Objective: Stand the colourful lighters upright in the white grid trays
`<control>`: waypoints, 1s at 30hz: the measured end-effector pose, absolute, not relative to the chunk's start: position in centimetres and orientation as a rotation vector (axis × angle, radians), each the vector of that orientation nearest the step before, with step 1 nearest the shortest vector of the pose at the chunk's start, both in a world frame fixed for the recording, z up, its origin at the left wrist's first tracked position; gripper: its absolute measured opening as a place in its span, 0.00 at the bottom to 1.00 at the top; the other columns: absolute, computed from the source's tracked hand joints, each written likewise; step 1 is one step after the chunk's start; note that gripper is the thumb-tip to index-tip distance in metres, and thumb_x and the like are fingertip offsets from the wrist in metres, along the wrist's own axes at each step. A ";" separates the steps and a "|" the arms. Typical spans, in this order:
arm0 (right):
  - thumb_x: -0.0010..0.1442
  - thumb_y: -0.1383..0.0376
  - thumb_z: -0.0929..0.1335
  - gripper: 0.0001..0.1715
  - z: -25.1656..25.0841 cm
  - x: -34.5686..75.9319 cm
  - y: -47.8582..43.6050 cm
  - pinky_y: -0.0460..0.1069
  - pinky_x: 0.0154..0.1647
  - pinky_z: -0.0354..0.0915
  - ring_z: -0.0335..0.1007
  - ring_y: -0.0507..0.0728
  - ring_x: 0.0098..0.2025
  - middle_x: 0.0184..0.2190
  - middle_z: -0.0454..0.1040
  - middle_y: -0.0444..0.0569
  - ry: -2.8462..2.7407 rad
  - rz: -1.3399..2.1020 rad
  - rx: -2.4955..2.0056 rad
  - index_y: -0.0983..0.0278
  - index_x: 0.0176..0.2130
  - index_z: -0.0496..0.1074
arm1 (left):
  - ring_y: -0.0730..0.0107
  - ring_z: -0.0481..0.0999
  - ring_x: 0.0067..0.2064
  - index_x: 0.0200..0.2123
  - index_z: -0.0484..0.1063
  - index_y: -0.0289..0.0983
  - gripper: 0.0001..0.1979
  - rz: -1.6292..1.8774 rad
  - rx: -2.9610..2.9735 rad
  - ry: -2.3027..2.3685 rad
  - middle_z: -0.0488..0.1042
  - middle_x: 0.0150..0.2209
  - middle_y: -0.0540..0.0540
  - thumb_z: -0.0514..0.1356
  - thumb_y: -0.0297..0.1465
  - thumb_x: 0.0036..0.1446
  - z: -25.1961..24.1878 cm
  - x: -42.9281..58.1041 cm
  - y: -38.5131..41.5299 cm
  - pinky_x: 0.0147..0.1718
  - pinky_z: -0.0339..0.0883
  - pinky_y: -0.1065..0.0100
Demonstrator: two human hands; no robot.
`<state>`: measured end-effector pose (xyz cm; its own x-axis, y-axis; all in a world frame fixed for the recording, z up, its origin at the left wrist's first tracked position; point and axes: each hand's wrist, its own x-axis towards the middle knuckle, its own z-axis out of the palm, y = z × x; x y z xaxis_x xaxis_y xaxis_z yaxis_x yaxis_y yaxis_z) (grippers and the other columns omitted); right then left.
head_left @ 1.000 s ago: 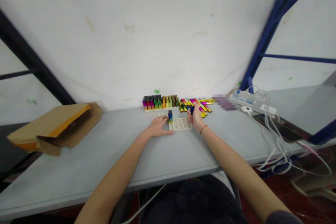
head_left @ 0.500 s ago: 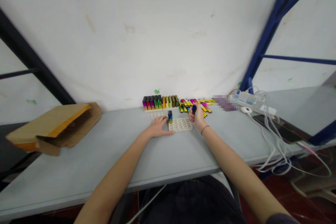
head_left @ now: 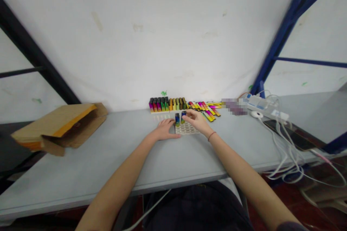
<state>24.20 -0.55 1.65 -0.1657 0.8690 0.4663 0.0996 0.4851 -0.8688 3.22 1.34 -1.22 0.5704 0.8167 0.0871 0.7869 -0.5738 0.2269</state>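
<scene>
A white tray [head_left: 187, 129] with rows of holes lies on the table in front of me. One blue-and-yellow lighter [head_left: 177, 120] stands upright at its back left corner. My left hand [head_left: 165, 129] rests at the tray's left side, thumb and fingers spread around that corner. Over the tray's back row, my right hand [head_left: 195, 120] pinches a second blue lighter [head_left: 183, 114], upright and just right of the first. Whether its base sits in a hole I cannot tell. Behind the right hand lies a pile of loose colourful lighters [head_left: 208, 115].
Upright lighters fill a multicoloured block [head_left: 158, 105] and a yellow-brown block [head_left: 176, 104] by the wall. An opened cardboard box [head_left: 56, 124] lies at left. At right are a power strip [head_left: 257, 103], white cables [head_left: 284, 148] and a dark flat device [head_left: 291, 135].
My right hand has moved left from beside the loose pile to the tray, bringing the second lighter next to the standing one. My left hand stays at the tray's side.
</scene>
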 end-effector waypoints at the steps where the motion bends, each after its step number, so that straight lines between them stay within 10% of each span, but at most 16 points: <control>1: 0.51 0.56 0.70 0.16 1.3 24.1 -0.4 0.47 0.33 0.63 0.65 0.52 0.32 0.30 0.70 0.45 -1.640 0.846 -0.854 0.65 0.36 0.71 | 0.47 0.59 0.60 0.59 0.59 0.37 0.43 0.269 2.640 1.360 0.60 0.60 0.36 0.59 0.58 0.47 -1.2 3.2 1.3 0.59 0.50 0.52; 30: 0.58 0.60 0.68 0.13 0.0 23.3 -0.7 0.46 0.33 0.63 0.70 0.52 0.30 0.32 0.74 0.46 -1.922 0.470 -0.995 0.61 0.43 0.69 | 0.47 0.59 0.60 0.58 0.59 0.37 0.42 0.298 2.644 1.351 0.61 0.59 0.36 0.58 0.58 0.47 -1.4 3.1 1.4 0.58 0.51 0.52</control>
<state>23.27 -0.71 0.02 -0.2771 0.7936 0.5416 0.4542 0.6049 -0.6540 3.13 1.43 -1.37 0.5728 0.8130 0.1048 0.7816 -0.5802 0.2290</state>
